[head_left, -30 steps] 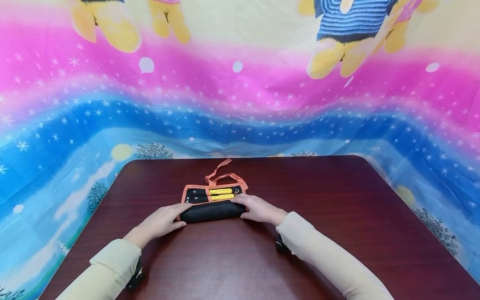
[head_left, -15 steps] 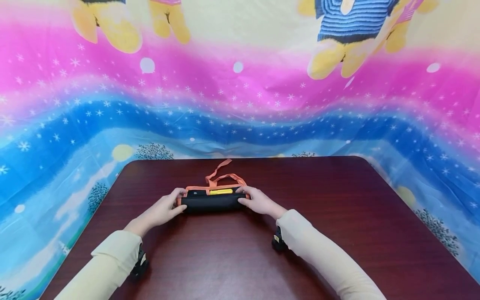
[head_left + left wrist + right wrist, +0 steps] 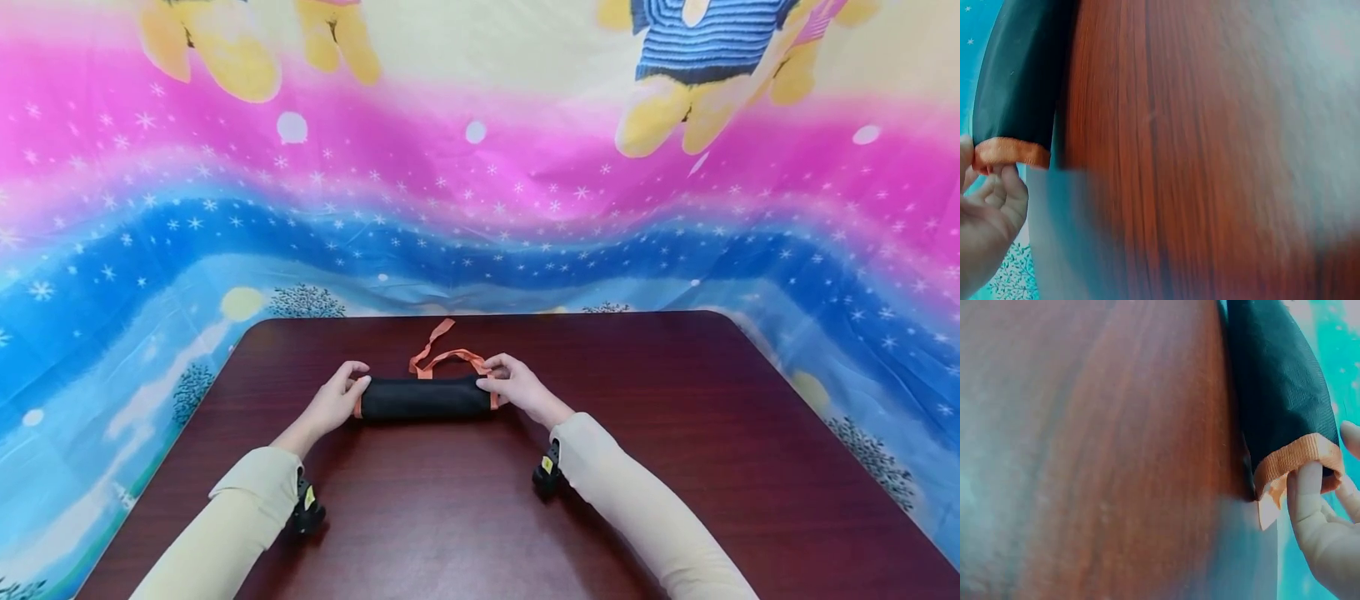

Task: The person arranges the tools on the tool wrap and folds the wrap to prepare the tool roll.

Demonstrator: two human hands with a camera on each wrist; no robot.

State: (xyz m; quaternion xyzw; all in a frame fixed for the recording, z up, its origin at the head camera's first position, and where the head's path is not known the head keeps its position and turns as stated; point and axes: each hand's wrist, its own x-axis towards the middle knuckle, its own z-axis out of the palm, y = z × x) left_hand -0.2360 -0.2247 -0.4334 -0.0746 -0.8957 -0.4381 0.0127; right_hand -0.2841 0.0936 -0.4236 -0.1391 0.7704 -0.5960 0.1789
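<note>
A black fabric tool roll (image 3: 425,399) with orange edging lies rolled into a cylinder across the table in the head view. Its orange tie strap (image 3: 450,356) trails behind it in a loose loop. My left hand (image 3: 335,398) holds the roll's left end, thumb at the near upper corner and fingers behind. At the opposite end my right hand (image 3: 522,389) grips likewise, fingers over the back. Close up, the orange-trimmed end (image 3: 1013,152) meets the left fingertips in the left wrist view. In the right wrist view a right-hand digit (image 3: 1307,484) presses into the orange rim (image 3: 1294,457).
The dark reddish-brown wooden table (image 3: 435,508) spreads around the roll, its back edge a short way behind the strap. A printed cloth backdrop (image 3: 480,208) hangs behind and on both sides. Black wrist cameras (image 3: 308,508) sit under both sleeves.
Both hands have rolled the tool roll away from me, over the pockets and yellow handles that showed before, now hidden. The hands have moved slightly farther back with it.
</note>
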